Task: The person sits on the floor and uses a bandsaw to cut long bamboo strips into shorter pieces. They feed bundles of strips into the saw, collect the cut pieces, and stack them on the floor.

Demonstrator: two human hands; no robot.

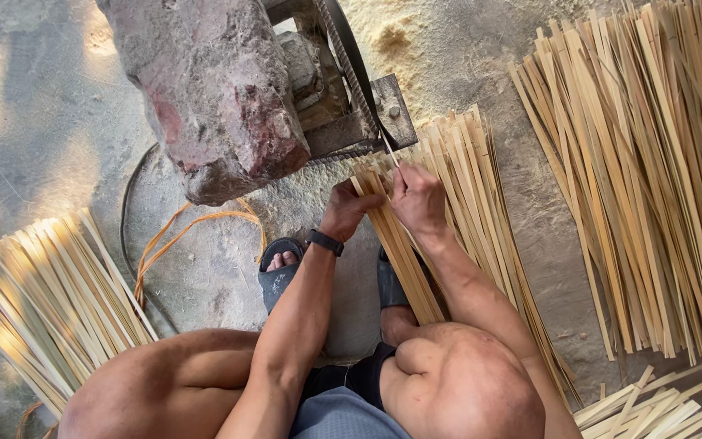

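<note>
A single head-worn camera looks almost straight down, close over the person's bent knees and forearms. Both hands sit near the frame's centre, the dusty grey concrete floor (34, 106) spreading around them.

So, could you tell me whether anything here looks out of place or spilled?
Pale sawdust is heaped on the ground behind the belt-driven machine. Loose orange strapping lies tangled beside the left sandal. The bamboo strip piles look orderly.

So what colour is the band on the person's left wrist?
Black; the wristband shows best in the head view, just below the left hand.
</note>
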